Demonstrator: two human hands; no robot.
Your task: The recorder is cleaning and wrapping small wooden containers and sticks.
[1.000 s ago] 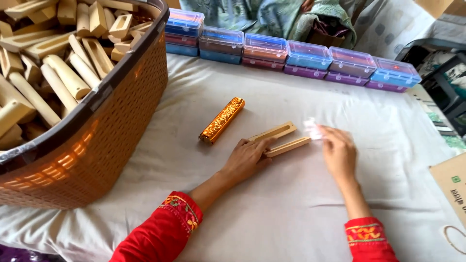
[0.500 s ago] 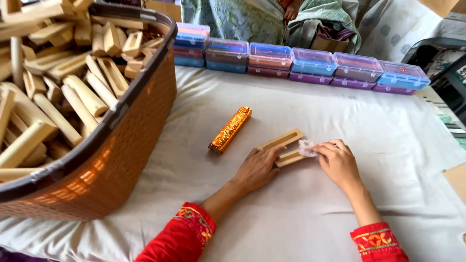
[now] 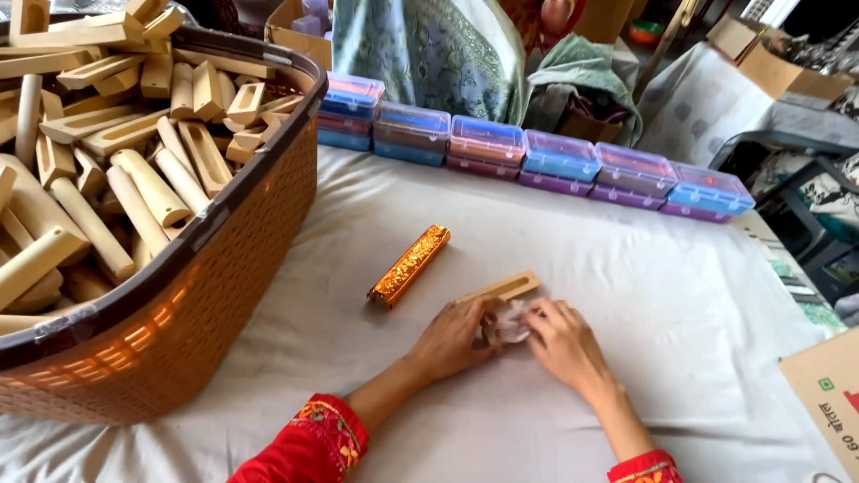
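A big brown woven basket point(image 3: 192, 313) sits on the white-sheeted table point(image 3: 626, 295) at its left edge, heaped with pale wooden blocks point(image 3: 116, 161). Along the far edge runs a row of flat plastic boxes point(image 3: 555, 156) with clear lids, stacked in blue, pink and purple. A cardboard carton point(image 3: 828, 394) pokes in at the near right corner. Near the middle lies a gold-foiled bar point(image 3: 409, 266), apart from the hands. Just beside it, a bare wooden piece point(image 3: 506, 288) rests flat; it looks light, stiff and smooth-sided, best pinched across its long edges. The left hand point(image 3: 456, 338) presses down on its near end, fingers curled, while the right hand point(image 3: 564, 344) pinches a thin, crinkled clear wrapper point(image 3: 508, 322) against it; that film looks flimsy and slippery.
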